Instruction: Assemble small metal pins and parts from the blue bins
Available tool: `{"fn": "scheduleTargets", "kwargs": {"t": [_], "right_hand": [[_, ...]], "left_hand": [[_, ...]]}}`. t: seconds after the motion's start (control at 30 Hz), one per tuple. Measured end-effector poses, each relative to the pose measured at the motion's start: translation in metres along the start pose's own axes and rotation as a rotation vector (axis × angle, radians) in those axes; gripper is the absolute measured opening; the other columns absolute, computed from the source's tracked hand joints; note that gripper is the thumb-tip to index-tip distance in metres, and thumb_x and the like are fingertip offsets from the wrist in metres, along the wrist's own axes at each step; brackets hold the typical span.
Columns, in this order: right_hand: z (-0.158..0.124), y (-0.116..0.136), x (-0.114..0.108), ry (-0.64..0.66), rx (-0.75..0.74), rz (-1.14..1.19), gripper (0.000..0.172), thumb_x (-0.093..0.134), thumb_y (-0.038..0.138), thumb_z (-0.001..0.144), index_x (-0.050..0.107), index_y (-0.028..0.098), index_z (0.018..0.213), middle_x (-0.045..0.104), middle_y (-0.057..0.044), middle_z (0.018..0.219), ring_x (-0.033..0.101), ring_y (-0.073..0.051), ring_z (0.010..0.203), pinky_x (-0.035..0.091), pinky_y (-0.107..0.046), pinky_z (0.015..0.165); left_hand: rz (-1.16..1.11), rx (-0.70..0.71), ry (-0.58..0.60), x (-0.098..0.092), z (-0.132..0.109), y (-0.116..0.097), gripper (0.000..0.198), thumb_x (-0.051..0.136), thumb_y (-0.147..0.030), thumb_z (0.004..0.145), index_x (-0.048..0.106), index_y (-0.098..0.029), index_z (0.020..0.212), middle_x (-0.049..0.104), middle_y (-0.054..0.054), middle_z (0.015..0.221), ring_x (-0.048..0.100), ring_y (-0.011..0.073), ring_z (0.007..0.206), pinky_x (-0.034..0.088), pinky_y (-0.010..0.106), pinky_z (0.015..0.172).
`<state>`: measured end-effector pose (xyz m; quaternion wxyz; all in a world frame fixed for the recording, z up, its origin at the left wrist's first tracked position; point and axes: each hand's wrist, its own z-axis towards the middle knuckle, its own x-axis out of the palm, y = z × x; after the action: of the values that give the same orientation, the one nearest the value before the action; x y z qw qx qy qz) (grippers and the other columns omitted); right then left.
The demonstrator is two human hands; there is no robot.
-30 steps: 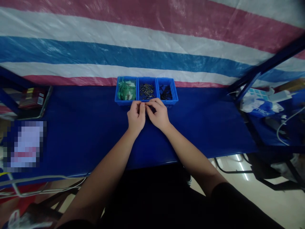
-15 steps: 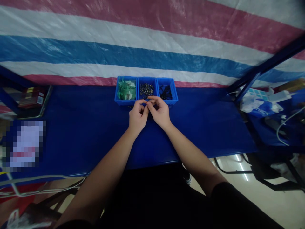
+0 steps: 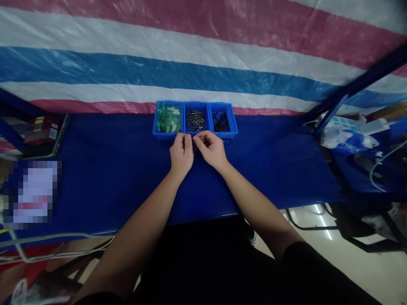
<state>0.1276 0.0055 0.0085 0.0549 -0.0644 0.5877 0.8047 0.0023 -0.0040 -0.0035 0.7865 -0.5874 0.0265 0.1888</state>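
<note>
- In the head view, the left hand (image 3: 182, 153) and the right hand (image 3: 213, 149) have parted slightly at the fingertips; half a second ago their fingers met and overlapped, and now a narrow gap shows between them.
- The left thumb now lies upright alongside the bent forefinger, and the right fingertips have come down a little, so more of the middle bin (image 3: 196, 103) shows.
- The bins and what they carry look the same as in the earlier frame.
- Left hand: fingers curled, thumb and forefinger narrow. Whether a small piece is pinched there, I cannot tell.
- Right hand: forefinger arched towards the thumb, narrow as well. I cannot tell what, if anything, it holds.
- Both hands are just in front of the middle bin, above the blue surface (image 3: 127, 161).
- Three blue plastic bins stand side by side towards the back of that surface, near a striped sheet (image 3: 190, 42) of red, white and blue.
- The middle bin has a loose heap of small, slender metal pins (image 3: 194, 119), shiny and brassy, pointing every way.
- The left bin (image 3: 168, 137) carries a crumpled green plastic bag (image 3: 163, 118) with whitish pieces.
- The right bin (image 3: 234, 125) holds dark parts (image 3: 221, 123), their shape too dim to make out.
</note>
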Motion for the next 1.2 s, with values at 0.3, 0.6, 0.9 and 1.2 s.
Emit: {"fn": "scheduleTargets", "kwargs": {"t": [0.3, 0.6, 0.9, 1.2], "right_hand": [[0.0001, 0.0041, -0.0036, 0.030, -0.003, -0.059, 0.036, 0.054, 0.055, 0.093, 0.059, 0.020, 0.086, 0.062, 0.001, 0.072, 0.057, -0.011, 0.065, 0.046, -0.027, 0.062], [0.0002, 0.0061, -0.0063, 0.049, 0.001, -0.136, 0.045, 0.048, 0.060, 0.095, 0.055, 0.021, 0.074, 0.057, 0.002, 0.064, 0.050, -0.011, 0.058, 0.042, -0.027, 0.060], [0.0002, 0.0065, -0.0070, 0.051, 0.002, -0.137, 0.047, 0.047, 0.058, 0.096, 0.055, 0.020, 0.069, 0.058, 0.002, 0.061, 0.051, -0.010, 0.056, 0.042, -0.027, 0.059], [-0.0009, 0.0066, -0.0056, 0.049, -0.029, -0.170, 0.046, 0.047, 0.057, 0.097, 0.055, 0.021, 0.070, 0.055, 0.002, 0.063, 0.048, -0.011, 0.057, 0.038, -0.027, 0.057]], "left_hand": [[-0.031, -0.005, 0.045, -0.0008, -0.0003, -0.0005, 0.038, 0.042, -0.053, 0.099, 0.052, -0.021, 0.081, 0.052, -0.005, 0.053, 0.053, 0.0103, 0.048, 0.041, 0.025, 0.055], [-0.049, 0.010, 0.067, -0.0006, -0.0010, -0.0008, 0.035, 0.046, -0.053, 0.098, 0.056, -0.022, 0.085, 0.052, -0.005, 0.053, 0.052, 0.0100, 0.047, 0.042, 0.024, 0.054], [-0.003, -0.002, 0.091, -0.0034, -0.0014, -0.0078, 0.046, 0.043, -0.056, 0.098, 0.052, -0.020, 0.071, 0.053, -0.003, 0.052, 0.052, 0.0101, 0.048, 0.041, 0.025, 0.054], [-0.075, 0.007, 0.062, 0.0006, -0.0010, 0.0021, 0.033, 0.046, -0.052, 0.098, 0.053, -0.022, 0.087, 0.051, -0.005, 0.054, 0.052, 0.0099, 0.047, 0.041, 0.024, 0.053]]}}
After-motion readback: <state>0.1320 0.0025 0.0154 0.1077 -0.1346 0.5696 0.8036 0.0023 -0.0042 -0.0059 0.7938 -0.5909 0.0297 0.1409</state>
